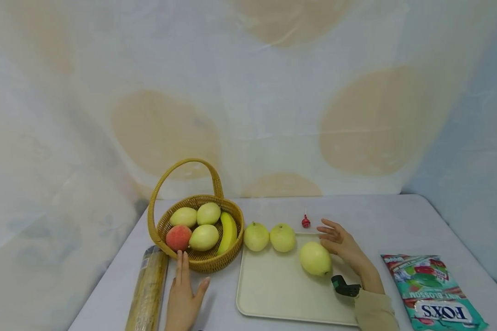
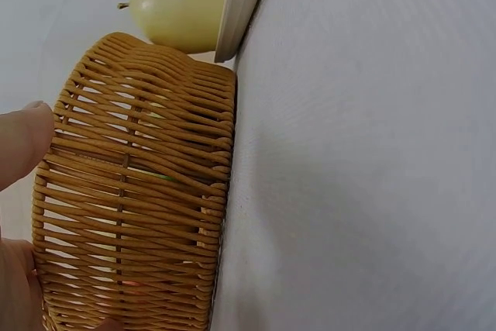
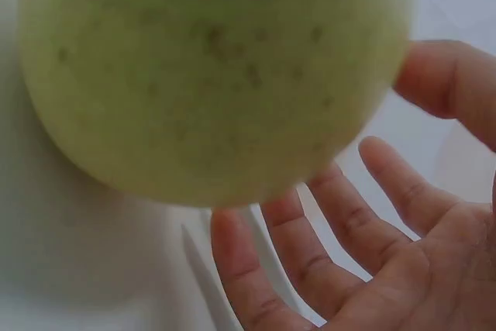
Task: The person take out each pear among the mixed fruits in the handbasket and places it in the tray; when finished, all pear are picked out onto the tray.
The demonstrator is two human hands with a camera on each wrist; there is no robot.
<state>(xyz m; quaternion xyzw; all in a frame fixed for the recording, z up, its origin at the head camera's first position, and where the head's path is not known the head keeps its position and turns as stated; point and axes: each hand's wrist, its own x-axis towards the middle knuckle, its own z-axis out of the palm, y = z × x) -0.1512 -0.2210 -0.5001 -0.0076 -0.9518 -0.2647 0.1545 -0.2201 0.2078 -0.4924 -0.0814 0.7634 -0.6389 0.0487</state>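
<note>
My left hand (image 1: 186, 294) stretches its fingers forward to the front rim of a wicker basket (image 1: 215, 264). In the left wrist view, the thumb (image 2: 23, 141) lies near the woven side. A peach (image 1: 179, 237), a banana (image 1: 228, 233) and several pale yellow-green fruits (image 1: 204, 237) fill the basket. Beside a pale green pear (image 1: 315, 259) at the tray's right, my right hand (image 1: 345, 250) has its fingers spread and loosely bent. The right wrist view shows fingers (image 3: 298, 246) at the pear's edge; whether they touch it I cannot tell.
Two more pears (image 1: 257, 236) sit along the back edge of the cream tray (image 1: 281, 305). A red lollipop (image 1: 306, 222) lies behind it. To the right is a bag of FOXS sweets (image 1: 436, 289); at the left, a clear-wrapped yellowish packet (image 1: 147, 289).
</note>
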